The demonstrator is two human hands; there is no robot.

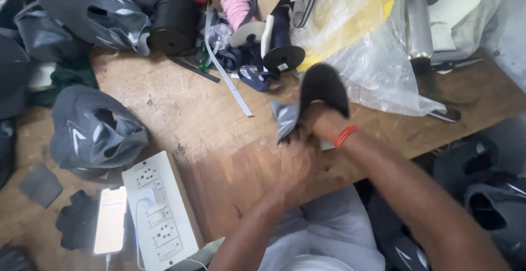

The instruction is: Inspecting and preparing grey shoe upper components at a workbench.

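Just past the near edge of the wooden table point(181, 117), the two hands meet on one dark shoe upper point(322, 87). The right hand point(323, 122), with an orange band at the wrist, is closed on the lower end of the piece. Motion blur hides the exact set of its fingers. The left hand point(295, 164) sits nearer, just below and slightly left of the right, its fingers curled up against the grey flap that hangs from the upper's left side; whether it pinches that flap or only presses on it cannot be told.

From the grip the upper runs away toward the far side, its long axis near upright in the view and tipped a little right, the rounded black end farthest off. Both hands are at it, the right higher on the piece.

Right of it lies crumpled clear plastic point(378, 57). Far left of it stand ribbon spools point(241, 8). Another grey upper point(90, 134), a white switchboard point(161, 211) and a lit phone point(110, 220) lie well apart to the near left.
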